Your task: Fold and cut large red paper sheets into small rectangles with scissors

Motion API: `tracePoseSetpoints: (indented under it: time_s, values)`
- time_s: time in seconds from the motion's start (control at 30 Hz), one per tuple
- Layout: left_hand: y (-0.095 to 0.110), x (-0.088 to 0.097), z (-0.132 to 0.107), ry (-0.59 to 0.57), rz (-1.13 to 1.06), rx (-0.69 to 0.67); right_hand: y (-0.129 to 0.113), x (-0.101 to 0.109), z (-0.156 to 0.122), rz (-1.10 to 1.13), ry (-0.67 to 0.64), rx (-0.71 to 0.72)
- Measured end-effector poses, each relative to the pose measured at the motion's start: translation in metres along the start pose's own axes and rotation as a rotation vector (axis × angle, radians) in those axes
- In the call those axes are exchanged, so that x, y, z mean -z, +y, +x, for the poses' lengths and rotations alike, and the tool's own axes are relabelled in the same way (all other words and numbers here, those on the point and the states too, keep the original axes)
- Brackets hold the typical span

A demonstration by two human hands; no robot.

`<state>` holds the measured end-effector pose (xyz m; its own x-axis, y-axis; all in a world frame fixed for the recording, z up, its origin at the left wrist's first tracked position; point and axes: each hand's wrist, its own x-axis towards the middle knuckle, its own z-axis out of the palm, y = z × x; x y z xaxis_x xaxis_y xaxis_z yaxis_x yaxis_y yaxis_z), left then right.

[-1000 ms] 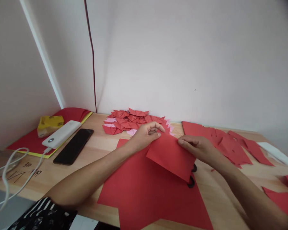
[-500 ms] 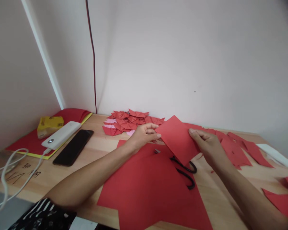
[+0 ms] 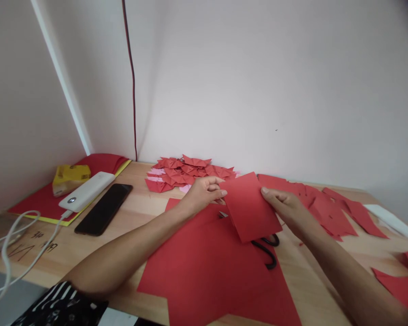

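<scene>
A square of red paper (image 3: 250, 208) is held up over the table between my two hands. My left hand (image 3: 207, 192) pinches its left corner between thumb and fingers. On the opposite side, my right hand (image 3: 282, 203) grips the edge with the thumb on top; its fingers behind the paper are hidden. Beneath lie larger red sheets (image 3: 204, 262), spread and overlapping. Scissors with black handles (image 3: 265, 253) rest on them, partly covered by the held square; only the metal tip shows on the left.
Folded red and pink paper pieces (image 3: 187, 174) are heaped by the wall. Red paper scraps (image 3: 329, 213) lie at the right. On the left are a black phone (image 3: 104, 209), a white power bank (image 3: 87, 191) with a cable, a yellow packet (image 3: 70, 179) and red and yellow sheets (image 3: 30, 206).
The red square has turned and tilted, its lower edge now covering more of the scissors' handles. My right hand has shifted slightly left and down; my left hand stays nearly still.
</scene>
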<state>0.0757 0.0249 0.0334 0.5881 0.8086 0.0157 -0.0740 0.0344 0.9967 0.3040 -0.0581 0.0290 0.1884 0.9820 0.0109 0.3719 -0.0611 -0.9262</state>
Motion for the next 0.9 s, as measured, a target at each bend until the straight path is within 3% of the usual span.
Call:
tracePoseSetpoints:
  time_s: [0.17,0.37,0.9]
  values:
    - [-0.001,-0.004,-0.002,0.034,-0.073,-0.02,0.004,0.0,0.002,0.0,0.039,0.053]
    - [-0.006,-0.007,-0.006,-0.047,-0.054,0.011,-0.003,-0.004,-0.002,0.001,0.123,0.072]
    - [-0.004,-0.011,-0.008,-0.05,-0.046,-0.004,0.003,-0.011,-0.002,-0.061,0.182,0.094]
